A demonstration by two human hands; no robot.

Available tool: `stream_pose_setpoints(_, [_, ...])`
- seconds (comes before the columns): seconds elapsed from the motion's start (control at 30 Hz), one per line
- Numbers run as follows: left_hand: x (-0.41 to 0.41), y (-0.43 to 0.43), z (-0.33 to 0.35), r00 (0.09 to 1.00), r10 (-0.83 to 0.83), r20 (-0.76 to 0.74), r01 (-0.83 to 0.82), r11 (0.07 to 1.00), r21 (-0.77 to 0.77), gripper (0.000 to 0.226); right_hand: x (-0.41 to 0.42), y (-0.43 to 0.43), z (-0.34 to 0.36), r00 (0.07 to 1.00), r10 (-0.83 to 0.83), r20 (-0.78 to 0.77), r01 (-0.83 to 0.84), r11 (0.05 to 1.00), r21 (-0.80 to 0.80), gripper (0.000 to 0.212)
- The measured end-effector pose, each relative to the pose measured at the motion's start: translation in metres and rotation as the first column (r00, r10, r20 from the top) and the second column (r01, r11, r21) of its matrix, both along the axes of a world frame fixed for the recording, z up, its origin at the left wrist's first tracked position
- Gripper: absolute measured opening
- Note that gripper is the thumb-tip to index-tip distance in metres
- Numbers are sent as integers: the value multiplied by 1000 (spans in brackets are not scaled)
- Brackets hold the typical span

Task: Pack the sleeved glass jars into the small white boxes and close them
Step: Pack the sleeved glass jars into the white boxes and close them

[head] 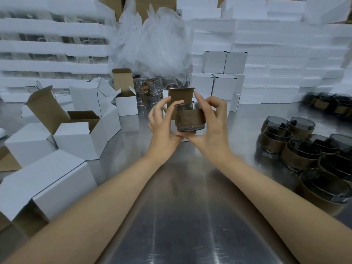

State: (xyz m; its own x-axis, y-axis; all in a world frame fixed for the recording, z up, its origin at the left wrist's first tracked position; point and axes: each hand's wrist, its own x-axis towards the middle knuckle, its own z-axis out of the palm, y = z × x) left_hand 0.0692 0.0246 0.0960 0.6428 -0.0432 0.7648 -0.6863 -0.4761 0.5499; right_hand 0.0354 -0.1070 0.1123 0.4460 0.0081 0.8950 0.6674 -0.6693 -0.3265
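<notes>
Steel table [181,206], head view.

- We noted one jar [190,117] held up off the table top between both hands. It was near the middle of the table, upright, mouth up. It was dark glass with a brown sleeve round its middle and bare glass at the rim and base.
- The left hand [162,124] cupped the jar's left side, with the thumb tucked under the base and the fingers curved loosely toward the rim. We could not tell whether every fingertip touched the glass.
- The right hand [211,128] gripped the right side. Its thumb was under the base, its fingers were curled round the sleeve, and its forefinger was raised above the rim.
- Just behind the jar stood a small box [181,96], with its brown inner flap upright. The hands hid most of it, and only a white sliver showed below the thumbs. We could not tell whether the jar was over the opening or in front of it.
- On the right of the table was a cluster of sleeved jars [304,149], packed close together, with a second group farther back.
- On the left were open white boxes [76,134], flaps up or lying over. Some were on their sides.
- At the back right of centre were closed white boxes [222,73], stacked in two tiers.
- Behind them were foam sheets [285,54] piled high, and a heap of clear plastic wrap [152,44] above some clear glasses [150,86].
</notes>
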Motion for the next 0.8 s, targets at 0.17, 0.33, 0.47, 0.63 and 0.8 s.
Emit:
stream_pose_setpoints(0.17, [0,-2,0,996,-23,-85,16,996,-91,66,-5,16,3,995,67,-79,-56,988,142,92])
stream_pose_setpoints(0.33, [-3,-7,2,995,-36,-93,18,983,-183,71,-4,17,3,1000,-16,7,16,1000,-1,80])
stream_pose_setpoints(0.47, [-9,-10,6,995,-69,-76,44,957,-286,82,-4,21,1,998,-46,50,49,997,-57,72])
stream_pose_setpoints(0.63, [-2,-8,1,998,-27,-57,17,987,-163,74,-4,17,-1,1000,-3,-17,3,1000,-18,73])
stream_pose_setpoints(0.8, [8,-4,-5,995,25,-100,-33,996,-79,70,-1,14,-4,983,124,-133,-105,985,139,80])
